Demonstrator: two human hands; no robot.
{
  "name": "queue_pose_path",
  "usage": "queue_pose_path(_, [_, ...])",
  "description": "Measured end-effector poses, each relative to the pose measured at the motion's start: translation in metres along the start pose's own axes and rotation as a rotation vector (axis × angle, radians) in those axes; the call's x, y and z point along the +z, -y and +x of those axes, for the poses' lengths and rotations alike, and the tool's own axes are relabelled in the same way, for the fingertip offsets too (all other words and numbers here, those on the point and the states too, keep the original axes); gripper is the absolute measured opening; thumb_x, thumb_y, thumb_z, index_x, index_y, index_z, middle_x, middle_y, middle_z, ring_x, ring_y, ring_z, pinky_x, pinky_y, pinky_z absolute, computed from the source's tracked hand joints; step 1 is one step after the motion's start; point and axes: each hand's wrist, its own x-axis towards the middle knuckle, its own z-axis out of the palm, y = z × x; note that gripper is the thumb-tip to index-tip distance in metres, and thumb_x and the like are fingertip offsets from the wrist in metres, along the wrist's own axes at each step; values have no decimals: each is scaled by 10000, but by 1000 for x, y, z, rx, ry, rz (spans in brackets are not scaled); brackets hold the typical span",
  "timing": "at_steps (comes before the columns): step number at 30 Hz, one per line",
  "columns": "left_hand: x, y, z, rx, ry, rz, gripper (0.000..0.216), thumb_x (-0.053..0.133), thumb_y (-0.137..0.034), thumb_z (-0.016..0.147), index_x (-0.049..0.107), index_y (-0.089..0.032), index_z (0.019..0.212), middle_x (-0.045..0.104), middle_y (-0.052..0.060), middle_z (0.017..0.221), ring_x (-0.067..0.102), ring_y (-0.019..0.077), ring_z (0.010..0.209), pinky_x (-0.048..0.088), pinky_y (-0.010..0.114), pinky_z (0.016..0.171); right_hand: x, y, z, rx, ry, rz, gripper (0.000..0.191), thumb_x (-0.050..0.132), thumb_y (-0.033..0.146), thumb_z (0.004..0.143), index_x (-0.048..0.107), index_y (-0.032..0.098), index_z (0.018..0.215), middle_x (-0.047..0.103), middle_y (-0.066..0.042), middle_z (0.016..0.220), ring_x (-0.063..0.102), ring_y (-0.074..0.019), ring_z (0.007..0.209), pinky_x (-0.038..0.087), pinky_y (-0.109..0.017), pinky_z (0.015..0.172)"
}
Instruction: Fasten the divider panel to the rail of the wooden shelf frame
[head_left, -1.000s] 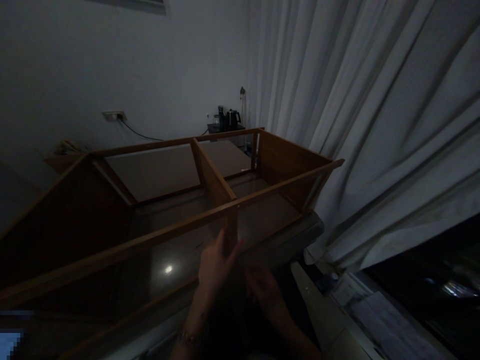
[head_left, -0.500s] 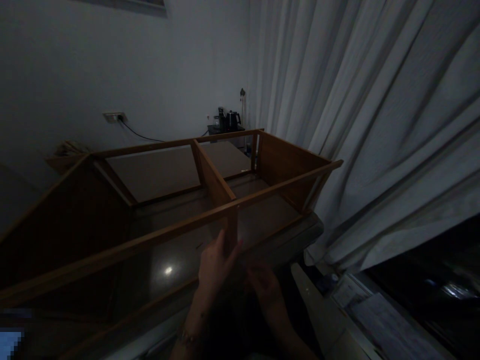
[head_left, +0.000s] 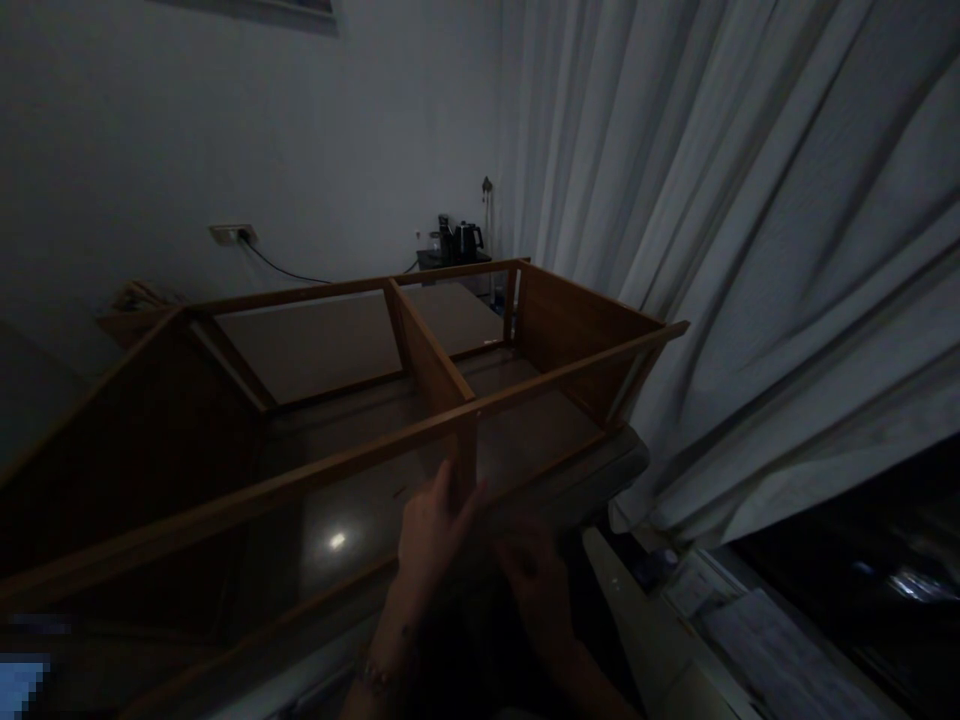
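Note:
A brown wooden cabinet frame (head_left: 577, 365) lies on its back across a glossy tabletop (head_left: 352, 525) in a dim room. A central divider (head_left: 427, 355) splits it into two bays. My left hand (head_left: 429, 535) is raised against the lower end of the divider's front post, fingers together and pointing up, touching the wood. My right hand (head_left: 534, 578) sits just to the right and lower, in shadow, its fingers curled; what it holds, if anything, is too dark to make out.
White curtains (head_left: 750, 250) hang along the right side. A kettle (head_left: 466, 238) and small items stand on a far shelf by the wall. A wall socket (head_left: 225, 234) with a cable is at the left. Papers (head_left: 757, 640) lie at the lower right.
My right hand has shifted slightly up and toward the post. My left hand stays against the post. The view has barely drifted.

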Motion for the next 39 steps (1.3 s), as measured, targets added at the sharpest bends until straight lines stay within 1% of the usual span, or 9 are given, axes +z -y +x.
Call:
queue_pose_path(5, [0, -1, 0, -15, 35, -37, 486, 422, -558, 876, 501, -196, 1192, 703, 67, 853, 675, 196, 729, 459, 256, 595, 4, 6, -4, 116, 108, 17, 255, 548, 397, 880, 675, 185, 944, 728, -35, 739, 664, -162, 538, 524, -235, 517])
queue_pose_path(9, [0, 0, 0, -5, 20, -36, 493, 422, -548, 881, 479, -202, 1228, 709, 64, 876, 679, 198, 738, 465, 260, 605, 3, -5, -3, -213, 186, -203, 276, 444, 257, 928, 685, 213, 1055, 739, -56, 945, 709, -180, 793, 554, -249, 723])
queue_pose_path(12, [0, 0, 0, 5, 16, -24, 494, 419, -553, 880, 484, -203, 1222, 712, 67, 900, 682, 202, 748, 466, 262, 598, -1, -12, 1, -530, 292, -424, 383, 352, 143, 922, 641, 203, 1166, 731, -79, 990, 707, -178, 821, 554, -264, 751])
queue_pose_path(16, [0, 0, 0, 7, 20, -23, 498, 413, -570, 876, 491, -206, 1206, 709, 73, 934, 682, 208, 775, 475, 270, 613, -8, -11, 9, -657, 362, -530, 420, 331, 103, 909, 618, 186, 1205, 734, -90, 971, 707, -179, 792, 555, -265, 730])
queue_pose_path(19, [1, 1, 0, 10, -2, -5, 504, 423, -570, 872, 494, -201, 1209, 707, 75, 932, 679, 211, 790, 478, 275, 631, -10, -1, 10, -539, 393, -377, 381, 339, 155, 934, 662, 193, 1131, 731, -78, 992, 701, -181, 868, 539, -261, 788])
queue_pose_path(25, [0, 1, 0, 7, 5, 2, 499, 416, -567, 877, 492, -204, 1212, 705, 65, 880, 675, 206, 753, 456, 262, 591, -2, 19, 0, 79, 341, 68, 272, 506, 378, 905, 711, 206, 951, 732, -51, 924, 687, -190, 833, 525, -266, 757])
queue_pose_path(28, [1, 1, -1, 14, 1, -11, 500, 418, -565, 876, 493, -200, 1209, 702, 67, 882, 674, 207, 761, 456, 264, 596, 5, 19, -2, 248, 299, 245, 269, 583, 426, 849, 702, 191, 906, 717, -44, 838, 669, -183, 759, 515, -259, 695])
queue_pose_path(34, [1, 1, 0, 6, 5, 2, 519, 421, -570, 874, 480, -194, 1227, 702, 70, 898, 675, 209, 778, 468, 274, 635, 16, 11, -4, 278, 196, 407, 286, 664, 338, 757, 600, 219, 1008, 667, -1, 810, 632, -155, 735, 493, -233, 637])
queue_pose_path(39, [2, 2, -1, -6, -6, 13, 505, 418, -578, 871, 494, -207, 1206, 704, 62, 873, 677, 204, 746, 461, 261, 601, 11, 3, -7, 58, 189, 43, 283, 538, 221, 830, 542, 209, 1112, 669, -39, 942, 642, -168, 885, 518, -259, 742])
